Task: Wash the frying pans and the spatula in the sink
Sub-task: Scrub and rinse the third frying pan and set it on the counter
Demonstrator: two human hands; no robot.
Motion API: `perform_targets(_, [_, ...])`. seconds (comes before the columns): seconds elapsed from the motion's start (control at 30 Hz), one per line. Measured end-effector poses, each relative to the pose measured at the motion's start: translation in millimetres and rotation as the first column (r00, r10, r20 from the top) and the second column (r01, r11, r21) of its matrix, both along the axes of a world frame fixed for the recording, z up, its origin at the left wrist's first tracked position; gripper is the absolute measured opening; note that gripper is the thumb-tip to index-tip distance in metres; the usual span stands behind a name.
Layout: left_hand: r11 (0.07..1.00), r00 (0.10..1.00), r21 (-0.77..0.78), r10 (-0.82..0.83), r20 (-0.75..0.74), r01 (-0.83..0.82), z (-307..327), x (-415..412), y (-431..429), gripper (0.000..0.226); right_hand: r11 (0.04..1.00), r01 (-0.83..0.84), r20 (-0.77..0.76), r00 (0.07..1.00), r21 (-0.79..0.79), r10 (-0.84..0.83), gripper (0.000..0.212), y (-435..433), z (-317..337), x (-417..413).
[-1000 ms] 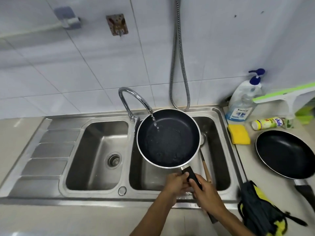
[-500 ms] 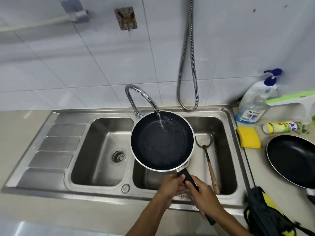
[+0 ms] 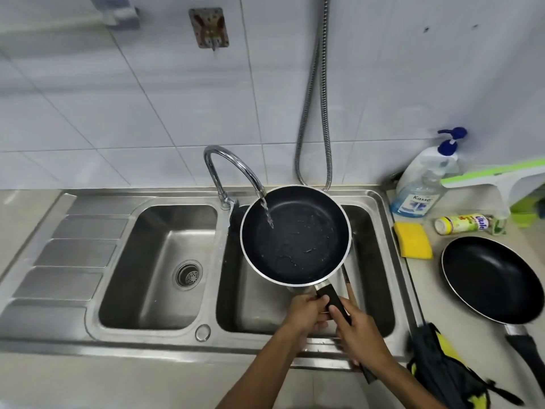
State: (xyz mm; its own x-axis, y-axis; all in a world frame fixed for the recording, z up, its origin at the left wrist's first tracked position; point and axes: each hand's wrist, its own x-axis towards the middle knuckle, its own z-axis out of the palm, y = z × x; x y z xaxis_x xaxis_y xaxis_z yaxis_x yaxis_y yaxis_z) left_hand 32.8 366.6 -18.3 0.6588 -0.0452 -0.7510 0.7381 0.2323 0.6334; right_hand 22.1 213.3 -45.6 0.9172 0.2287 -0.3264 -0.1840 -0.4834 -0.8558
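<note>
A black frying pan (image 3: 298, 236) with a silver rim hangs over the right basin of the steel sink (image 3: 380, 261). Water from the curved tap (image 3: 230, 166) runs into its left side. My left hand (image 3: 306, 312) and my right hand (image 3: 361, 335) both grip its black handle. Under the pan lies the spatula, of which only the wooden handle (image 3: 349, 289) shows. A second black frying pan (image 3: 492, 278) rests on the counter at the right.
A yellow sponge (image 3: 413, 240), a pump soap bottle (image 3: 421, 187), a small yellow-green bottle (image 3: 463, 223) and a green-white squeegee (image 3: 495, 178) stand beside the sink. A dark and yellow cloth (image 3: 442, 376) lies at the counter's front right. A metal hose (image 3: 315, 113) hangs on the tiled wall.
The pan has shifted to the right under the tap, so the water now lands at its left side and it covers the spatula's head. Both hands keep hold of the handle.
</note>
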Motion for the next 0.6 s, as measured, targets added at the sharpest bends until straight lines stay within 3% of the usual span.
perform_targets(0.13, [0.999, 0.999, -0.033, -0.035, 0.015, 0.036, 3.9, -3.1, 23.5, 0.014, 0.999, -0.020, 0.032, 0.999, 0.033, 0.019, 0.029, 17.0, -4.7, 2.8])
perform_targets(0.27, [0.971, 0.981, 0.143, -0.189, -0.032, 0.192, 0.5, 5.5, 78.9, 0.012, 0.999, -0.014, 0.047, 0.999, 0.029, 0.013, 0.027, 23.6, -5.4, -2.2])
perform_targets(0.33, [0.926, 0.990, 0.350, -0.127, -0.063, 0.141, -2.7, 20.4, 119.6, 0.016, 1.000, -0.005, 0.041, 0.999, 0.011, 0.004, 0.028, 19.5, -3.6, -1.1])
perform_targets(0.43, [0.759, 0.997, 0.650, 0.075, -0.020, -0.044, -6.3, 54.6, 177.3, 0.021, 0.999, 0.015, 0.046, 0.999, -0.031, -0.013, 0.027, 10.6, -1.6, 4.2])
perform_targets(0.53, [0.635, 0.988, 0.760, 0.139, 0.067, -0.141, -2.8, 89.6, 208.5, 0.030, 0.995, 0.022, 0.049, 0.999, -0.099, -0.018, 0.028, 2.6, 0.6, 7.1])
perform_targets(0.6, [0.649, 0.969, 0.721, 0.207, 0.138, -0.242, 0.6, 109.8, 214.3, 0.033, 0.988, 0.036, 0.083, 0.996, -0.149, -0.023, 0.037, -3.3, 1.0, 8.2])
